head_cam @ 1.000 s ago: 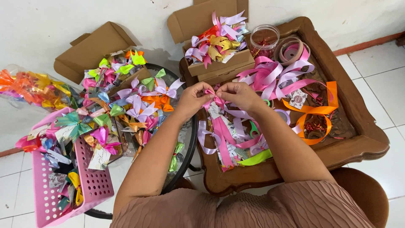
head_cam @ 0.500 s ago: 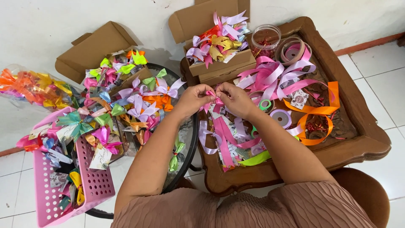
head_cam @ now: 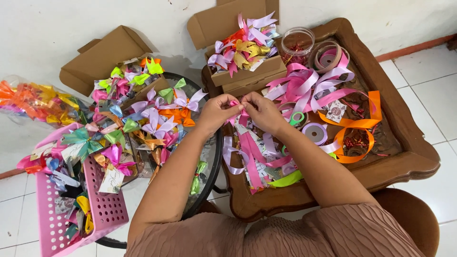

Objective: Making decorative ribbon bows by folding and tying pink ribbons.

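Seen from above: left hand [head_cam: 218, 113] and right hand [head_cam: 263, 112] meeting fingertip to fingertip over the near left part of a carved wooden tray table [head_cam: 414, 157], both pinched closed on a small pink ribbon bow [head_cam: 236, 105] held between them, just above the table's clutter. Beneath the hands, long pink ribbon strips [head_cam: 250, 157] trailing toward the table's near edge, beside a lime green strip [head_cam: 285, 179]. To the right, a tangle of pink and lilac ribbon [head_cam: 309, 88], a looping orange ribbon [head_cam: 354, 128], a lilac ribbon spool [head_cam: 315, 133] and a small white printed tag [head_cam: 336, 110]. At the table's far edge, an open brown cardboard box [head_cam: 238, 76] heaped with finished bows in purple, gold and orange, next to a clear round jar [head_cam: 297, 44] and a tan tape roll [head_cam: 328, 58]. On the left, a round glass table [head_cam: 212, 159] piled with more bows, a second open cardboard box [head_cam: 102, 54] behind it, a clear plastic bag of orange and yellow bows [head_cam: 33, 102] at far left, and a pink perforated plastic basket [head_cam: 102, 209] near the front.
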